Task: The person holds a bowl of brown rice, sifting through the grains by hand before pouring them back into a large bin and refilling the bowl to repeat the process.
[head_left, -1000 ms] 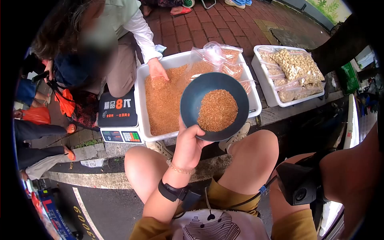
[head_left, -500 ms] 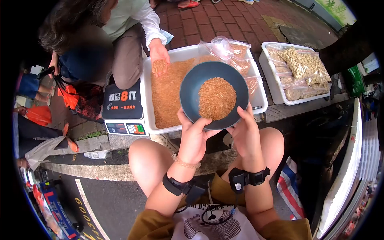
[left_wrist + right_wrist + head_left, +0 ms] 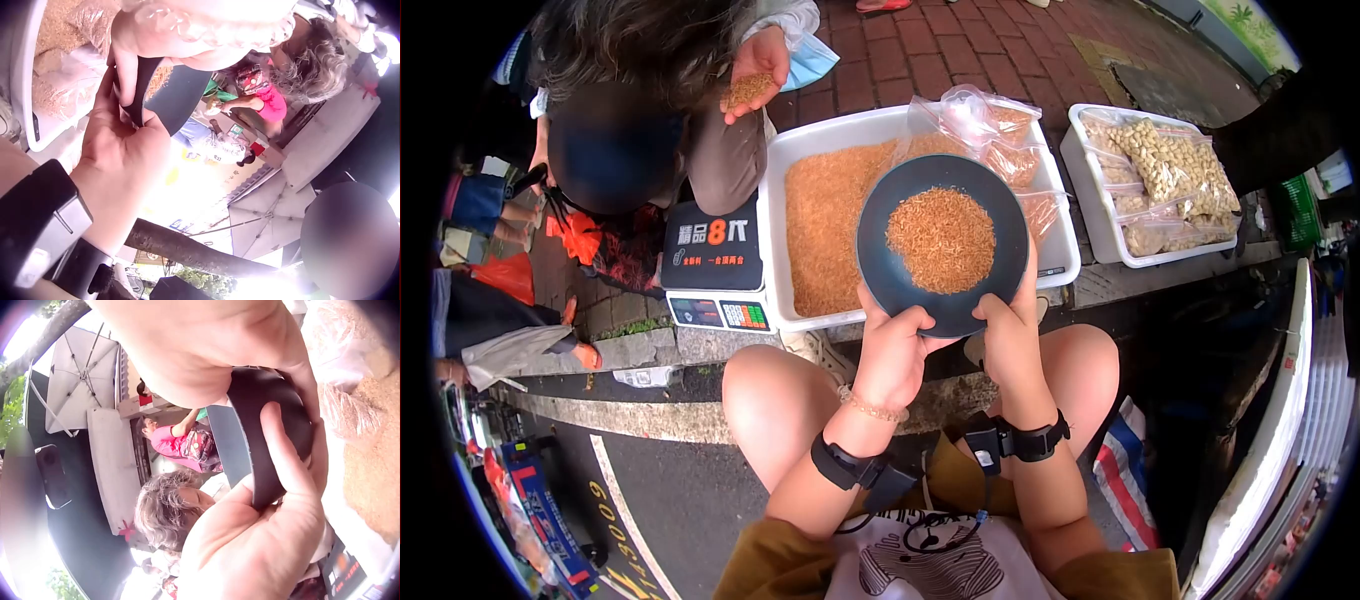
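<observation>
Two hands hold one dark bowl (image 3: 880, 275) above the gap between the wearer's knees: the left hand (image 3: 892, 355) at its 7 o'clock, the right hand (image 3: 1015, 345) at its 5 o'clock. Both thumbs lie over the near rim, and the other fingers wrap round the outside and underneath. Reddish-brown grain (image 3: 941, 240) sits heaped in the bowl.

Just past it, a white tub (image 3: 776, 215) holds loose grain (image 3: 825, 235), with clear bags (image 3: 1012, 165) of what looks like the same grain at the bowl's 1 o'clock. A scale (image 3: 712, 250) stands at 9 o'clock, close beside the tub. Between 2 and 3 o'clock, a second tub (image 3: 1093, 215) carries bagged pale nuts (image 3: 1180, 165).

Farther off, between 10 and 11 o'clock, another person's hand (image 3: 762, 65) cups some grain, near a pale blue mask (image 3: 808, 65). Red brick paving (image 3: 940, 50) spreads beyond, towards 12 o'clock.
</observation>
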Motion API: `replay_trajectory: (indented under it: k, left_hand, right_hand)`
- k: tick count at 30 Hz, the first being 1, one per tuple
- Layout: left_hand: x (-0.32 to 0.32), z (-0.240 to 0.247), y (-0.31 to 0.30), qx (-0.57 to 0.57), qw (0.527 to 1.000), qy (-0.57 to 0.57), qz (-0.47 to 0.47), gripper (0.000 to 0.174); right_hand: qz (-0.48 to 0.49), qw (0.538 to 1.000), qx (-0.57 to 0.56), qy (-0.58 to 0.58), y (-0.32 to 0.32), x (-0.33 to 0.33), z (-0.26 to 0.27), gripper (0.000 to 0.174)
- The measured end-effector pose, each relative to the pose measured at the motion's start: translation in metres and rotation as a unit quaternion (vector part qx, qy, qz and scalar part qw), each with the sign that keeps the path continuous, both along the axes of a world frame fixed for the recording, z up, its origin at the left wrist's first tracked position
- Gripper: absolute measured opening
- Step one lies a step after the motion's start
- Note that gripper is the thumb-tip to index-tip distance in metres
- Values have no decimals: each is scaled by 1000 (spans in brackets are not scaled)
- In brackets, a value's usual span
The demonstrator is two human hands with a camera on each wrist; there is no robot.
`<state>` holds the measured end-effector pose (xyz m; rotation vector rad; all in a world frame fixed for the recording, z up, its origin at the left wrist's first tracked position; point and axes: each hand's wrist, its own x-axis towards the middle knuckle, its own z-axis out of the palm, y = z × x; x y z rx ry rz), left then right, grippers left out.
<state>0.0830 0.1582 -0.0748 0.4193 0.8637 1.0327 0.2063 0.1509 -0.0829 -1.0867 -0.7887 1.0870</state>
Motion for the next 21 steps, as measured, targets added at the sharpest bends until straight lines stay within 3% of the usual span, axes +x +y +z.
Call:
replay_trajectory:
  k: [5,12,15,21]
  left_hand:
    - [-1,-2,1,-18,999,16,22,62]
    - [-3,8,0,-4,998,32,45,67]
    - [-3,4,-1,-5,999,36,37,70]
    - [-1,5,-2,1,998,55,27,71]
  right_hand:
    - [-13,999,-28,38,1,-2,-3,89]
    - [-47,993,-44,98,-6,5,2,76]
    - [-9,992,-67,110,-8,10,4,88]
    - [-25,988,-83,131,-10,13,4,84]
